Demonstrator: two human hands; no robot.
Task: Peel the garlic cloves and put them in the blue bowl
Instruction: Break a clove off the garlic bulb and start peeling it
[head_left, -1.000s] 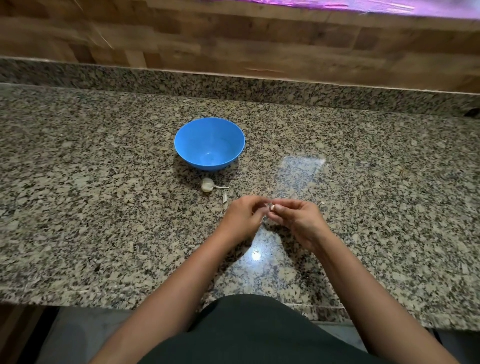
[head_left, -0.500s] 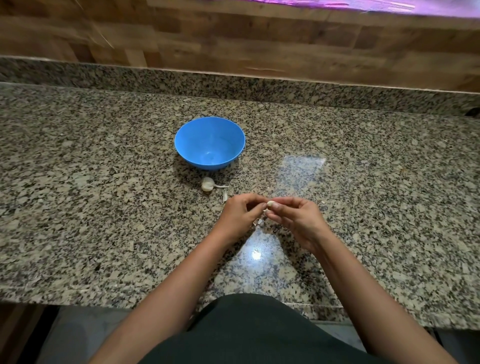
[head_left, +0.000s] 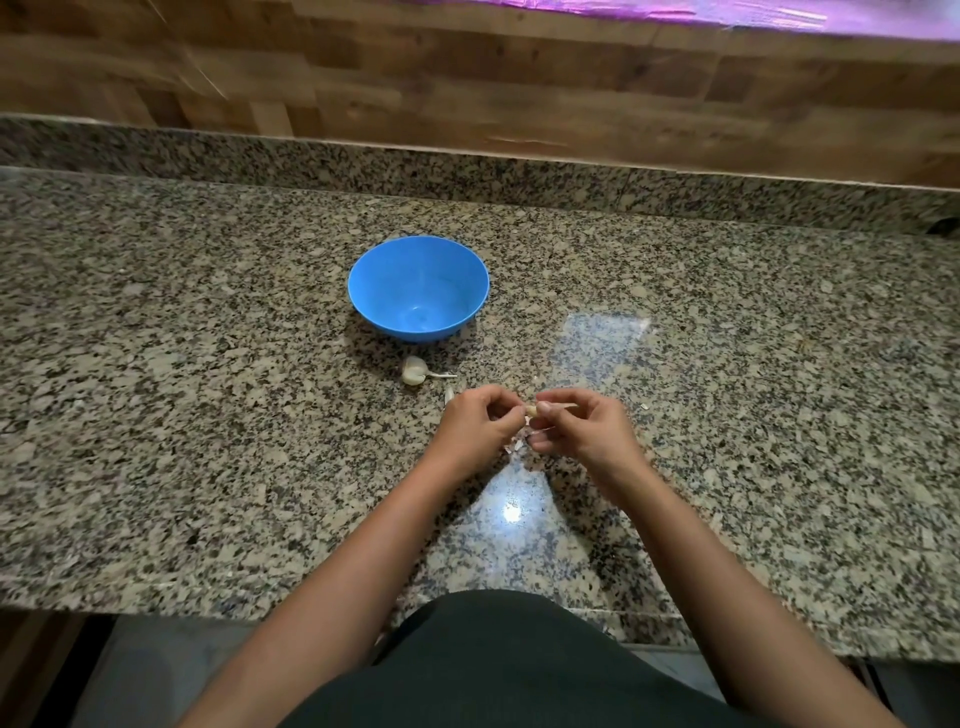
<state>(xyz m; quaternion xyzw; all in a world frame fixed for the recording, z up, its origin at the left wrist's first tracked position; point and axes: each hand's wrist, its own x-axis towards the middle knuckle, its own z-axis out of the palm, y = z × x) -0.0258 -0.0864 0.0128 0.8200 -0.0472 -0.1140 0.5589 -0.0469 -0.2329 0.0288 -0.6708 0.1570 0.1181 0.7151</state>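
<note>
A blue bowl stands on the granite counter, and its inside looks bare. Just in front of it lies an unpeeled garlic piece with a thin stem. A small pale clove or skin piece lies beside my left hand. My left hand and my right hand meet above the counter and pinch one garlic clove between their fingertips. Most of that clove is hidden by my fingers. Bits of skin lie under the hands.
A raised granite ledge and a wooden wall run along the back. The counter's front edge is near my body. A small skin flake lies to the right of my right hand.
My hands have kept working on the clove in the same spot. More of its pale flesh shows between the fingertips, and skin bits have dropped beneath them.
</note>
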